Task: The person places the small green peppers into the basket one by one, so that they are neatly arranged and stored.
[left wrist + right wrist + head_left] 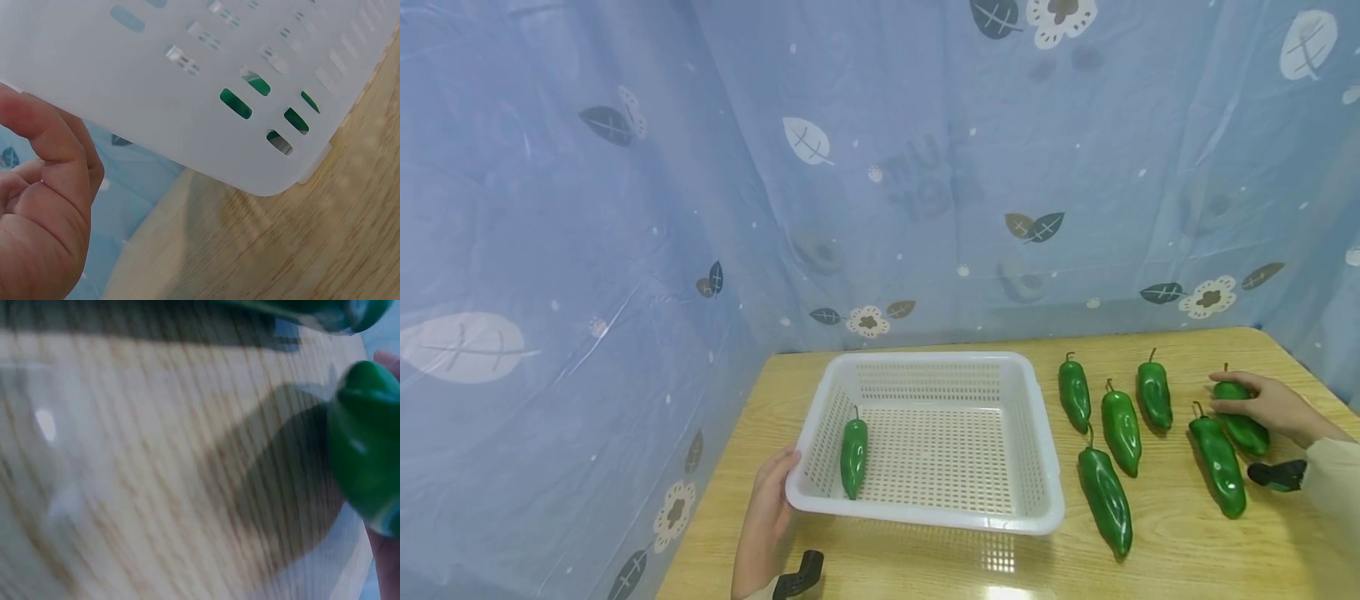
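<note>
On my far left hangs a blue plastic curtain printed with leaves and flowers (550, 208), running behind the pale wood-grain bench (711, 537). My left hand (770, 492), with a black clip-like device (801, 575) at its wrist, has its fingers grasping the left rim of a white rectangular plastic basket with slotted walls (925, 522). Inside, close to the left wall, lies one glossy green elongated pepper (853, 458) — its stem pointing away from me, its green showing through the slots in my left wrist view.

Right of the basket, more peppers lie on the bench: a far one (1074, 396), a near one (1105, 504) whose stem reaches toward the first one's tip, a middle one (1122, 433), another far one (1154, 396), then a long one (1219, 467) slanting toward me. Just beside that last one is the rightmost pepper (1249, 435) — my right hand (1273, 406) has its fingers around it, grasping. A second black device (1277, 475) sits at my right wrist, by the cream sleeve (1330, 492).
</note>
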`<state>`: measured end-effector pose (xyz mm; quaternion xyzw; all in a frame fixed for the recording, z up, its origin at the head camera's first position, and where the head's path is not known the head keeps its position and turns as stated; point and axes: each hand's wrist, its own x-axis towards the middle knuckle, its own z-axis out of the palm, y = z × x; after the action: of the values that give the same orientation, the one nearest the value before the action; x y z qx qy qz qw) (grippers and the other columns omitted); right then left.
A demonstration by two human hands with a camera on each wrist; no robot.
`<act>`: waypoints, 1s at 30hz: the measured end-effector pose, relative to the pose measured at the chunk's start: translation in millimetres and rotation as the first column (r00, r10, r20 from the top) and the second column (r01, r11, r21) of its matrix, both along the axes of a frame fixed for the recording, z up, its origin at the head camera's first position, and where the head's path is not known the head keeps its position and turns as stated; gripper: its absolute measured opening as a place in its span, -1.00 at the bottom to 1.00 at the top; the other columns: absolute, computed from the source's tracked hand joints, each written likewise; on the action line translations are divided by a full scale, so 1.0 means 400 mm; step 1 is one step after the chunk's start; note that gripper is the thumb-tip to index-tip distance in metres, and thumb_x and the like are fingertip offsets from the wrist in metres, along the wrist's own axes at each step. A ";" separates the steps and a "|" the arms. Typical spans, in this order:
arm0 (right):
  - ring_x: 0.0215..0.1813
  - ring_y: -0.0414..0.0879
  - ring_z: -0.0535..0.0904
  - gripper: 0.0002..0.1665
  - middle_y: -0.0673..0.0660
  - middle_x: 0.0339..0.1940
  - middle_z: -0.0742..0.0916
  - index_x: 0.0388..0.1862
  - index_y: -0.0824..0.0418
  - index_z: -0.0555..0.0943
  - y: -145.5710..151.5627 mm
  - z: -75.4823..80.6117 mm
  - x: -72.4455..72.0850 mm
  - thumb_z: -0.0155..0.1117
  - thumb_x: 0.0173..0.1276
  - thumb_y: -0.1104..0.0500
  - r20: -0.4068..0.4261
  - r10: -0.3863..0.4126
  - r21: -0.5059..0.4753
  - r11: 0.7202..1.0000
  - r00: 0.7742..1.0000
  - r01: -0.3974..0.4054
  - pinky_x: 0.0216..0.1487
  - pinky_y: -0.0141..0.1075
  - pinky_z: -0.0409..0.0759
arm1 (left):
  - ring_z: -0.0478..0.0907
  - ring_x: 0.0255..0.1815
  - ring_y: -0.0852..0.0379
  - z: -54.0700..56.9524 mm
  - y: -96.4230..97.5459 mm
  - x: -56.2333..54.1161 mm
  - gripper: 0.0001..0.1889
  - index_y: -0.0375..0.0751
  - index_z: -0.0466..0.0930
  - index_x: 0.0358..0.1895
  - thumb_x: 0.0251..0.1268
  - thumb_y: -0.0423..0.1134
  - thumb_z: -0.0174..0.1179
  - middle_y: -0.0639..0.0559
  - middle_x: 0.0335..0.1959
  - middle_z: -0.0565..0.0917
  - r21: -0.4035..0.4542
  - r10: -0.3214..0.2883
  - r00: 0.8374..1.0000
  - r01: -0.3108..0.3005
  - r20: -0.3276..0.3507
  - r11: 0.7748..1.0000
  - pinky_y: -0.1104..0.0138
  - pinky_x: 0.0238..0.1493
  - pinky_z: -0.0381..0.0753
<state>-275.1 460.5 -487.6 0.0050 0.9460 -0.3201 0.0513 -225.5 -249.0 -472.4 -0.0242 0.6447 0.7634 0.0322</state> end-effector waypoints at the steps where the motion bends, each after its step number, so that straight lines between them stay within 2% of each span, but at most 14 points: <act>1: -0.17 0.31 0.57 -0.09 0.78 0.18 0.18 0.33 0.64 0.05 0.001 0.000 0.003 0.12 0.40 -0.06 0.001 -0.003 -0.008 1.000 1.000 0.003 -0.33 -0.09 0.65 | 0.56 0.06 0.19 0.000 0.001 0.000 -0.43 -0.47 0.16 0.33 0.45 -0.12 -0.05 0.01 0.06 0.54 0.004 0.002 1.000 -0.002 0.002 1.000 0.31 0.09 0.61; 3: -0.23 0.17 0.60 -0.08 0.78 0.18 0.18 0.35 0.63 0.03 0.000 0.005 0.008 0.11 0.41 -0.06 -0.006 -0.013 -0.023 1.000 1.000 0.013 -0.38 -0.16 0.65 | 0.56 0.07 0.19 0.001 0.002 0.000 -0.43 -0.46 0.16 0.34 0.45 -0.11 -0.05 0.00 0.08 0.53 0.003 -0.001 1.000 0.001 0.007 1.000 0.31 0.09 0.60; 6: -0.25 0.10 0.59 -0.08 0.77 0.19 0.16 0.37 0.61 0.01 -0.002 0.019 0.014 0.10 0.42 -0.06 -0.023 -0.023 -0.034 0.999 0.999 0.022 -0.44 -0.24 0.62 | 0.56 0.06 0.21 0.003 0.003 0.001 -0.44 -0.45 0.16 0.34 0.46 -0.12 -0.06 0.03 0.07 0.53 0.007 0.000 1.000 0.000 0.013 1.000 0.33 0.10 0.60; 11: -0.12 0.36 0.52 -0.07 0.74 0.20 0.16 0.39 0.58 0.00 -0.012 0.053 0.020 0.11 0.41 -0.06 -0.051 -0.047 -0.040 0.998 0.998 0.045 -0.44 -0.27 0.60 | 0.57 0.01 0.20 0.007 0.002 0.002 -0.47 -0.50 0.17 0.30 0.47 -0.16 -0.08 0.09 -0.03 0.57 0.013 -0.006 1.000 0.006 -0.008 1.000 0.35 0.05 0.61; 15: 0.03 0.52 0.37 -0.06 0.72 0.31 0.05 0.43 0.53 -0.03 -0.022 0.076 0.024 0.08 0.42 -0.09 -0.060 -0.057 -0.067 0.996 0.997 0.053 -0.38 -0.18 0.63 | 0.57 0.00 0.18 0.007 -0.002 0.001 -0.48 -0.51 0.20 0.28 0.47 -0.15 -0.08 0.10 -0.06 0.58 0.009 -0.016 1.000 0.016 -0.022 1.000 0.35 0.04 0.62; 19: 0.09 0.54 0.28 -0.02 0.71 0.35 -0.06 0.46 0.47 -0.07 -0.031 0.096 0.021 0.06 0.41 -0.15 -0.063 -0.062 -0.091 0.994 0.996 0.056 -0.30 -0.03 0.63 | 0.58 0.00 0.17 0.006 -0.006 0.002 -0.51 -0.50 0.23 0.25 0.47 -0.15 -0.08 0.08 -0.06 0.57 0.015 -0.013 1.000 0.013 -0.027 1.000 0.33 0.03 0.62; 25: 0.07 0.52 0.30 -0.02 0.68 0.38 -0.08 0.48 0.41 -0.09 -0.048 0.124 0.019 0.06 0.41 -0.16 -0.097 -0.070 -0.106 0.993 0.993 0.059 -0.31 0.00 0.62 | 0.59 0.00 0.14 0.006 -0.003 0.002 -0.56 -0.45 0.29 0.20 0.44 -0.17 -0.05 0.06 -0.07 0.59 0.031 0.002 1.000 -0.002 -0.002 1.000 0.30 0.03 0.63; 30: 0.17 0.58 0.14 -0.04 0.62 0.41 -0.11 0.47 0.44 -0.04 -0.084 0.161 0.007 0.07 0.41 -0.14 -0.126 -0.057 -0.119 0.992 0.990 0.042 -0.26 0.09 0.56 | 0.58 0.00 0.13 0.012 0.001 0.001 -0.51 -0.50 0.24 0.24 0.43 -0.18 -0.04 0.03 -0.05 0.57 0.033 0.019 1.000 -0.019 0.011 0.999 0.29 0.04 0.63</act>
<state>-272.2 426.7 -423.1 0.0046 0.9267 -0.3753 -0.0176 -225.1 -248.5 -467.4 -0.0341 0.6315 0.7741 0.0289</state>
